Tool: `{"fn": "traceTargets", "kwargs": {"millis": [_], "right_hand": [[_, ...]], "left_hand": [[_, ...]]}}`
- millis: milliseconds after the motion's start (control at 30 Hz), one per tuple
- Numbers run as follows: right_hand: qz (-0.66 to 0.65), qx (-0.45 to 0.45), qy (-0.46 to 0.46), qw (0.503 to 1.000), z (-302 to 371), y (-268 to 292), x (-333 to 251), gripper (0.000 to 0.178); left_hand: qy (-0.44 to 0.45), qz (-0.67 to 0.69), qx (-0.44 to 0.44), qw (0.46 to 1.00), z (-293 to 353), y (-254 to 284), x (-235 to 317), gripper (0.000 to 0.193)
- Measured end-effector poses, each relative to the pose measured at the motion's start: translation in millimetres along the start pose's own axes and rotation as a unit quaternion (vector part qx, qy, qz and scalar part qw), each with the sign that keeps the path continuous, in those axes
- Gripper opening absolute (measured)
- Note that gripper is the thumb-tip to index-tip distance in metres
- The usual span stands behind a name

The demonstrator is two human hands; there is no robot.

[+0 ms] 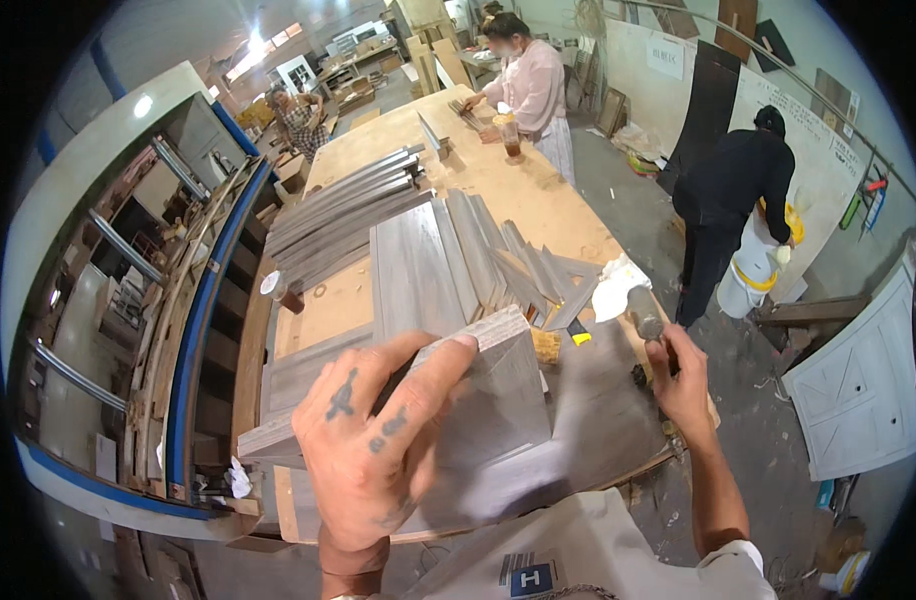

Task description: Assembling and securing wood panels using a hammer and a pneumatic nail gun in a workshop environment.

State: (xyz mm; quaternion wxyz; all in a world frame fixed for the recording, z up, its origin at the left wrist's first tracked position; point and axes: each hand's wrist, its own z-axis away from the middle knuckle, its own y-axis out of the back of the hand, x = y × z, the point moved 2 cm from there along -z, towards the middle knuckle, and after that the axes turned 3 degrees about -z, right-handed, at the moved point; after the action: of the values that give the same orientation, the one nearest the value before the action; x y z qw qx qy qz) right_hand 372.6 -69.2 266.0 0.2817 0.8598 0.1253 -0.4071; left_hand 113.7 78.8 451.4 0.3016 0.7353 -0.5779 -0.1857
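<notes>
- At the far left stands a large machine (pixel 200 400) with a white and blue frame and metal cylinders.
- A lidded cup (pixel 283 292) of brown liquid is near the table's left edge; well beyond it, 1 person in checks (pixel 300 118).
- Grey strips (pixel 348 205) lie stacked across the wooden table (pixel 558 195).
- The left hand (pixel 373 440) is clamped on a grey board (pixel 503 400), fingers bent over its thick upper edge, thumb hidden. The board is at the table's near end, in front of a long grey panel (pixel 406 265).
- Past these, 1 person in pink (pixel 533 75) works at the table's far right side.
- A yellow-and-black object (pixel 579 333) lies near crumpled white material (pixel 618 288).
- The right hand (pixel 681 375), fingers together, is closed on what looks like a mallet (pixel 644 314), its rounded grey end up.
- Farther right, 1 person in black (pixel 733 185) bends by a white bucket (pixel 746 285); a white panelled piece (pixel 863 375) leans beyond.
</notes>
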Motion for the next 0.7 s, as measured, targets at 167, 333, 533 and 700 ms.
{"fn": "traceTargets", "kwargs": {"millis": [167, 333, 533, 700], "right_hand": [[-0.037, 0.009, -0.049, 0.998, 37, -24, 11, 0.014], [-0.207, -0.024, -0.217, 0.954, 93, -55, 34, 0.023], [-0.388, -0.030, -0.243, 0.888, 63, -48, -23, 0.026], [-0.408, -0.065, -0.209, 0.886, 58, -60, -17, 0.028]], "left_hand": [[0.018, -0.025, -0.036, 0.999, -3, 5, 4, 0.051], [-0.021, -0.121, -0.111, 0.986, -10, -1, 9, 0.063], [0.082, -0.210, -0.105, 0.969, -19, -30, 62, 0.069], [0.059, -0.279, -0.009, 0.959, -17, -67, 54, 0.053]]}}
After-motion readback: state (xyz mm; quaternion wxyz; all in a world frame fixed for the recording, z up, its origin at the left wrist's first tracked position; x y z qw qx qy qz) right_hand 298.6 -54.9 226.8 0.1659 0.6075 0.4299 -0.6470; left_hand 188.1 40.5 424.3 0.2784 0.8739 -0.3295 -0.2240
